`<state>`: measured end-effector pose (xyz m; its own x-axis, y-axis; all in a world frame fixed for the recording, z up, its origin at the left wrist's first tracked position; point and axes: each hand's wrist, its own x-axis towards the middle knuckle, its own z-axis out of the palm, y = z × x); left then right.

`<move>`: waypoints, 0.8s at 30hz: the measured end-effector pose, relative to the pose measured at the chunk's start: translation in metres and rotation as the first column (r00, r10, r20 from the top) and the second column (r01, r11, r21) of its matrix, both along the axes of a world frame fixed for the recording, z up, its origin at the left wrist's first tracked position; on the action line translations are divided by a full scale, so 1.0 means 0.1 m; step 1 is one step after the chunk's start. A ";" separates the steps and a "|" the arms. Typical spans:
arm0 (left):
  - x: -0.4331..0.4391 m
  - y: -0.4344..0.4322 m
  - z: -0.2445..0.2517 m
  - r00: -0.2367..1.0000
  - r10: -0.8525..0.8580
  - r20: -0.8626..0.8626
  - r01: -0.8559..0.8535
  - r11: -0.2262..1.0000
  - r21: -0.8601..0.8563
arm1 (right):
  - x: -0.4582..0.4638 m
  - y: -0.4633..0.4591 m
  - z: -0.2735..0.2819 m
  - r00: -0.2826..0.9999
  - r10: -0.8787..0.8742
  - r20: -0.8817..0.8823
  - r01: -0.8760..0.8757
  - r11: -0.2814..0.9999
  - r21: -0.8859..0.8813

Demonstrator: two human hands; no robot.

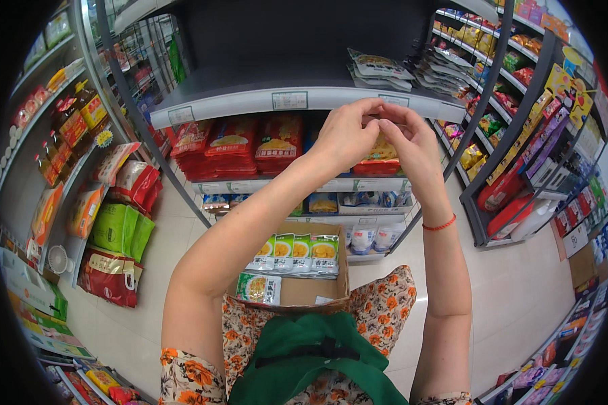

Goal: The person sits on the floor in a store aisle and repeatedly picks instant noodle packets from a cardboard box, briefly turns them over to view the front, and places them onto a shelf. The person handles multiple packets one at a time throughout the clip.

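Observation:
My left hand (348, 132) and my right hand (414, 143) are raised before the front edge of a dark shelf (253, 76). Their fingertips meet near a price label (393, 100) on the white label strip (223, 105). Whether anything small is pinched between the fingers cannot be seen. Flat silvery food packets (380, 68) lie stacked on the shelf just beyond my hands, with another packet stack (443, 71) to their right. Below, an open cardboard box (311, 291) by my lap contains a row of green-and-white food packets (301, 253) and one packet lying flat (258, 288).
Under the shelf sit red packet stacks (233, 144), partly behind my left forearm. Metal uprights (144, 126) flank the unit. Shelving with oil bottles (73, 121) and bags (114, 230) stands left. Snack racks (517, 76) rise at right, above a tiled floor (506, 304).

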<state>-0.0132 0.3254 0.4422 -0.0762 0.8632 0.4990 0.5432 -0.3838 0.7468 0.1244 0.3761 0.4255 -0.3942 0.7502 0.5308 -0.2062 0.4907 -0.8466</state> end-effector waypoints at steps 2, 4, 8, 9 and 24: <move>0.00 0.05 0.02 1.000 0.011 0.010 -0.011 1.000 0.005 | -0.01 0.05 0.03 0.999 0.014 -0.035 -0.014 1.000 0.015; 0.00 0.10 0.04 0.999 0.026 0.027 -0.027 0.999 0.021 | -0.01 0.06 0.09 1.000 -0.013 -0.010 0.013 1.000 0.028; -0.01 0.18 0.09 0.998 0.065 0.009 -0.065 0.997 0.044 | -0.01 0.14 0.15 0.996 -0.070 0.051 0.071 0.998 -0.002; -0.02 0.19 0.11 0.997 0.083 -0.005 -0.083 0.997 0.005 | -0.01 0.16 0.17 0.993 -0.086 0.076 0.089 0.996 -0.030; -0.14 0.55 0.26 0.987 0.109 0.122 -0.096 0.989 -0.113 | -0.05 0.80 0.12 0.957 -0.281 0.072 0.281 0.960 0.020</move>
<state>-0.0276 0.3807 0.4679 -0.2240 0.8950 0.3857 0.4736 -0.2459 0.8457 0.1197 0.4561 0.4377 -0.2063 0.8316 0.5156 0.0039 0.5276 -0.8495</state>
